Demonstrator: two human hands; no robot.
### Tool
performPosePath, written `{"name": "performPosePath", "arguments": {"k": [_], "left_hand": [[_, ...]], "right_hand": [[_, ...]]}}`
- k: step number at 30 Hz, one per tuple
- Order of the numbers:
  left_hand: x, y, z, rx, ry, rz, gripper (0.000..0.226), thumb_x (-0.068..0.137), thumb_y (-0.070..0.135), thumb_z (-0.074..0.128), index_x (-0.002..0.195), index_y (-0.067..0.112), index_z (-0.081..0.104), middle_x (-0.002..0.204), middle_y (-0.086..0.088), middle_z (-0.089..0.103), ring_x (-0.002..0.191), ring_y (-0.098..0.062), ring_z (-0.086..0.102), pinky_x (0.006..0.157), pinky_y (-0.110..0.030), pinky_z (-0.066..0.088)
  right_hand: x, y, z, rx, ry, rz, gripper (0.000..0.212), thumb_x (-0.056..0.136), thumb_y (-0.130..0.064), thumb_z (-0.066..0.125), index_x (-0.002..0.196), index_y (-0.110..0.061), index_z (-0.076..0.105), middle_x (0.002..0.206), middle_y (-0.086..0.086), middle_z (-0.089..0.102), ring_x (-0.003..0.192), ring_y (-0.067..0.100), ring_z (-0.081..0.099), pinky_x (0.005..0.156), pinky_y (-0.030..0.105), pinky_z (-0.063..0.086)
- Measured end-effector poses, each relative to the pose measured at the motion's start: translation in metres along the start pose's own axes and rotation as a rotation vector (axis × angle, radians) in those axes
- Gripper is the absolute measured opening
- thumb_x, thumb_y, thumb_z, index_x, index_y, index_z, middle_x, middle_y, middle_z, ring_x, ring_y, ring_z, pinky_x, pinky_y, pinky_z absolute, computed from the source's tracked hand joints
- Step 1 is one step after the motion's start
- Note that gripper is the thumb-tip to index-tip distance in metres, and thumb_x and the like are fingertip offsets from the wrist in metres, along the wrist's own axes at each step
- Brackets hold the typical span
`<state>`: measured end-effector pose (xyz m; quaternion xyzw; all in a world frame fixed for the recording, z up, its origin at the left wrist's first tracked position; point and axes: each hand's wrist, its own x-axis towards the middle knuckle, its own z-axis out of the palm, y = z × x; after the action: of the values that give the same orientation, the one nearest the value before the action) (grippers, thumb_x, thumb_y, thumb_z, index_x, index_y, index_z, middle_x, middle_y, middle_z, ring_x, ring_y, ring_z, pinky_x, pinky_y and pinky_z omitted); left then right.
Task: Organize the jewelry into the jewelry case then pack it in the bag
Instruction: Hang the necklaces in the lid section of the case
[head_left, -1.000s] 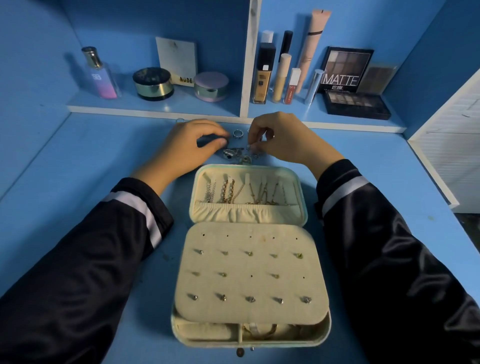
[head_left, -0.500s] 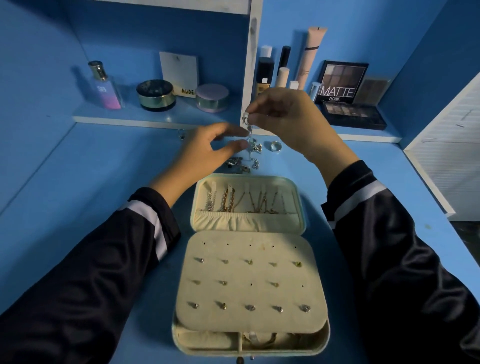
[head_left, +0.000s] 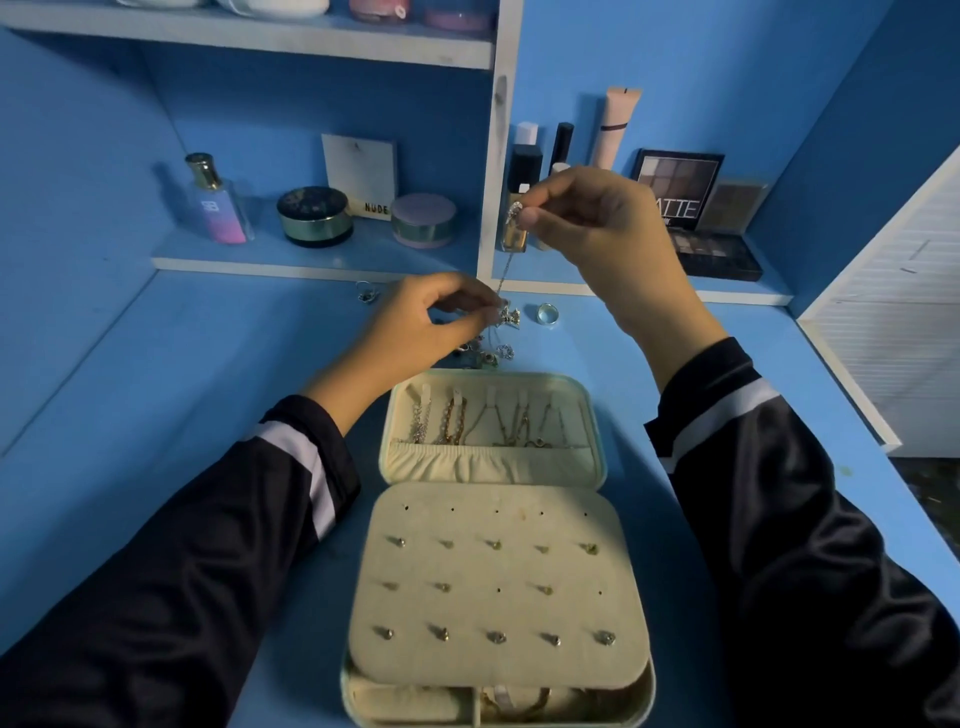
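Now my right hand (head_left: 597, 234) has raised the thin silver chain (head_left: 502, 275) off the loose silver pile (head_left: 488, 353), pinching its top; my left hand (head_left: 431, 322) pinches its lower end, just behind the open cream jewelry case (head_left: 467, 608), ready for hanging inside.

On my feed, the left bay of the lower shelf (head_left: 311, 264) holds 4 things: a perfume bottle (head_left: 215, 202) with pink-lilac liquid, a dark round jar (head_left: 314, 215), a pale card marked NUDE (head_left: 358, 174) and a lilac jar (head_left: 423, 219). The right bay has a pink tube (head_left: 618, 124) and a MATTE eyeshadow palette (head_left: 675, 179) propped behind 1 flat open palette (head_left: 722, 257).
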<state>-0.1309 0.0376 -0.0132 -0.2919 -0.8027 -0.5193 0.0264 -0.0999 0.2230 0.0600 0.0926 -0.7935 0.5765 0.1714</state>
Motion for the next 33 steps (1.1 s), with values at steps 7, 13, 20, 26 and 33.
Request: {"name": "performPosePath", "arguments": {"k": [7,13,20,26,33], "left_hand": [[-0.001,0.000,0.002,0.077,-0.030,0.021,0.008,0.087,0.012,0.072,0.095,0.015,0.072,0.089,0.016,0.069,0.085,0.009,0.063,0.077,-0.008,0.045],[-0.002,0.001,-0.007,0.090,-0.024,0.018,0.007,0.089,0.017,0.070,0.095,0.020,0.072,0.091,0.014,0.071,0.086,0.009,0.061,0.082,-0.015,0.044],[-0.007,0.003,-0.020,0.043,0.050,-0.003,0.007,0.088,0.022,0.072,0.089,0.029,0.071,0.084,0.017,0.072,0.086,-0.006,0.066,0.086,-0.025,0.051],[-0.022,0.011,-0.034,-0.055,0.109,0.014,0.020,0.087,0.011,0.070,0.085,0.031,0.069,0.085,0.018,0.073,0.086,-0.009,0.068,0.087,-0.023,0.052],[-0.050,0.023,-0.042,-0.018,0.062,0.017,0.015,0.087,0.012,0.070,0.085,0.026,0.070,0.084,0.020,0.073,0.084,-0.003,0.067,0.086,-0.018,0.051]], "right_hand": [[-0.002,-0.012,-0.004,0.039,0.069,-0.034,0.003,0.087,-0.007,0.069,0.090,-0.007,0.068,0.082,0.011,0.068,0.070,0.010,0.057,0.061,0.021,0.045],[-0.007,-0.021,-0.011,0.105,0.144,-0.044,0.009,0.087,-0.005,0.068,0.095,0.001,0.067,0.082,0.010,0.066,0.061,0.001,0.053,0.058,0.013,0.040],[-0.022,-0.033,-0.019,0.107,0.168,-0.059,0.005,0.087,-0.007,0.069,0.092,-0.004,0.068,0.076,0.007,0.062,0.057,0.002,0.046,0.055,0.012,0.038],[-0.044,-0.034,-0.029,0.085,0.146,-0.061,0.002,0.087,-0.008,0.070,0.088,-0.007,0.067,0.078,0.009,0.064,0.055,-0.001,0.048,0.055,0.010,0.038],[-0.076,-0.025,-0.037,0.037,-0.021,-0.006,0.004,0.085,-0.003,0.069,0.087,-0.007,0.068,0.072,-0.006,0.067,0.065,0.002,0.057,0.063,0.012,0.044]]}}
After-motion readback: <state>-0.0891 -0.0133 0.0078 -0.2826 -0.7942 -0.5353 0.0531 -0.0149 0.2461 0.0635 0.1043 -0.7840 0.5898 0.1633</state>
